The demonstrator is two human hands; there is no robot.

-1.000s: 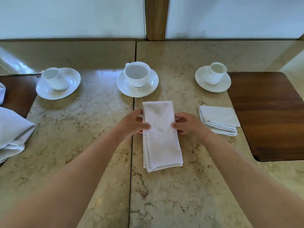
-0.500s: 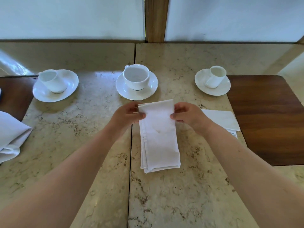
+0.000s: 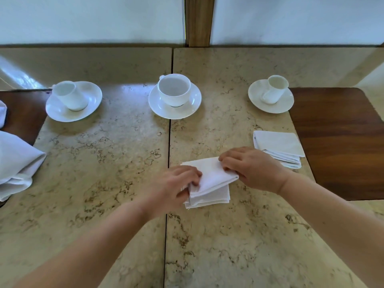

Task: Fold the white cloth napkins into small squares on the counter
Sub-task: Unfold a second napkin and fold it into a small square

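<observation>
A white cloth napkin [image 3: 209,179] lies on the marble counter [image 3: 104,163], doubled over so its far half rests tilted across its near half. My left hand [image 3: 176,183] pinches the folded layer at its left edge. My right hand [image 3: 251,165] grips the same layer at its right edge. A finished folded napkin stack [image 3: 279,147] sits just to the right. Loose unfolded napkins [image 3: 14,163] are heaped at the left edge.
Three white cups on saucers stand in a row at the back: left [image 3: 71,99], middle [image 3: 174,95], right [image 3: 272,93]. Dark wooden panels flank the marble at the right [image 3: 340,142] and far left [image 3: 22,113]. A wall with a wooden post [image 3: 199,21] closes the back.
Both hands lifted the long napkin's far end and brought it toward me over the near half, turning the strip into a shorter folded shape.
</observation>
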